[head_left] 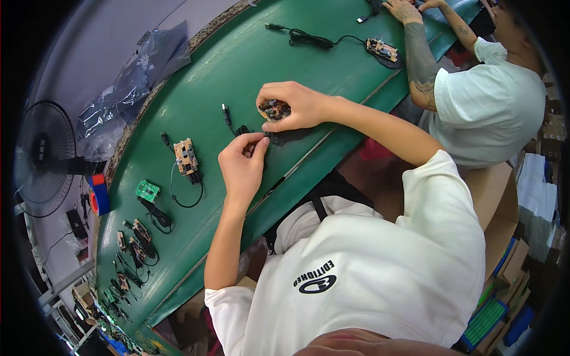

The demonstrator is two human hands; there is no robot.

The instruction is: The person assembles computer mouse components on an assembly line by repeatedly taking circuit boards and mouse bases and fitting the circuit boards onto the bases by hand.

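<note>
My right hand (297, 105) grips a small brown circuit board (274, 110) just above the green belt (237, 65). My left hand (242, 165) sits a little nearer to me, its thumb and fingers pinched on the thin black cable (240, 129) that runs from the board. The cable's plug end (225, 111) lies on the belt to the left of the board. Both of my forearms reach in from the lower right.
More boards with black cables lie along the belt: one (186, 156) left of my hands, a green one (146, 190), several further down. Another person's tattooed arm (418, 56) works at the far end by a board (382, 50). A fan (44, 155) and plastic bags (127, 89) stand beyond.
</note>
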